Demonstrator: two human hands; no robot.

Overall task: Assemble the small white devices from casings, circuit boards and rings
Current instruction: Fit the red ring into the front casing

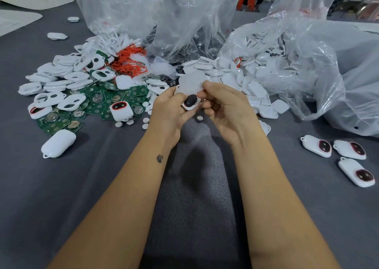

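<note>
Head view shows the left hand [170, 106] clamping a white casing [191, 103] steady while the right hand [223, 106] pinches a translucent piece [191, 82] above it (presumably to fit it).

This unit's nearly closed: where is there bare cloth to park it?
Bare grey cloth lies between the right forearm and the three finished devices; more lies left of the left forearm, below the circuit boards. Ahead, casings, red rings and bags crowd it.
</note>
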